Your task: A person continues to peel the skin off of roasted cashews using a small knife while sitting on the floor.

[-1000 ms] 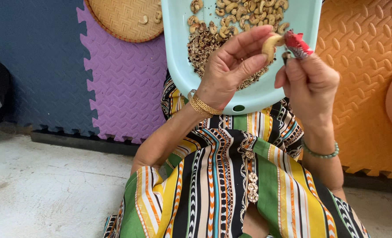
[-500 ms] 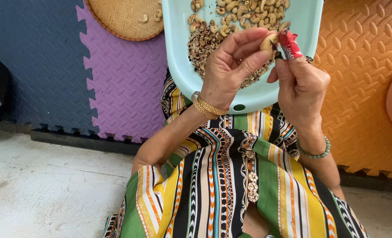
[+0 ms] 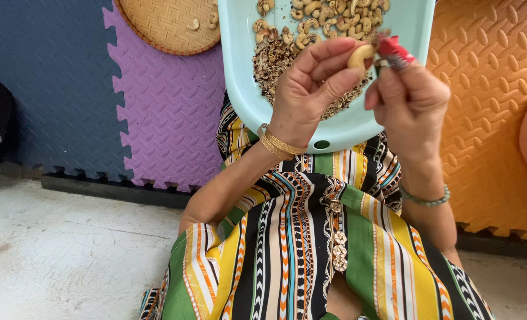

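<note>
- Our left hand pinches one pale cashew over the tray's near half.
- Our right hand grips a red-handled tool, touching the nut.
- Nuts fill the tray's far part; its near rim lies bare.
- One woven basket sits far left, holding two nuts.

Counting 2 hands, 1 red-handled tool, 1 cashew pinched, 1 light-blue tray w/ too many nuts to count, 1 woven basket, approx 3 nuts inside.
</note>
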